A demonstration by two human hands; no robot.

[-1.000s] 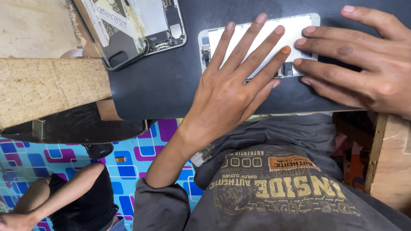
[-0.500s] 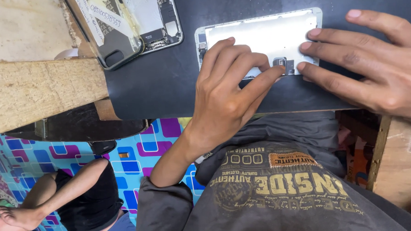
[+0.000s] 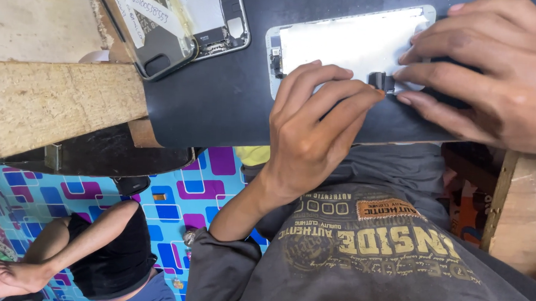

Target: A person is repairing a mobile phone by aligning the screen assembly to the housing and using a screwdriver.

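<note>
- Curled in tighter since 1 second ago, the left hand (image 3: 308,134) has gone from flat, spread fingers over the panel to bunched fingertips gathered at its near edge.
- Left fingers (image 3: 343,93) are now half closed, tips pinching toward the small black connector (image 3: 380,81); whether they actually grip it or only press beside it, I cannot tell.
- Over on the other side, the right hand (image 3: 488,76) lies with fingers long and nearly straight, pressing down on the far end of the white phone screen panel (image 3: 345,42), holding nothing.
- Panel sits face down on the dark work mat (image 3: 222,100), near the mat's front edge, well apart from the opened phone body (image 3: 216,16) and the dark back cover (image 3: 155,40) at upper left.
- Risk 1, as I read it: that connector hangs on a thin flex, and a hard tug or twist from the pinch could tear it.
- Risk 2: uneven pressure from the right hand could crack or bow the thin panel.
- Risk 3: a slip could push the panel off the mat's front edge toward the person's lap (image 3: 366,245).
- A second person (image 3: 95,245) sits on the patterned floor (image 3: 175,194) below, clear of the work.
</note>
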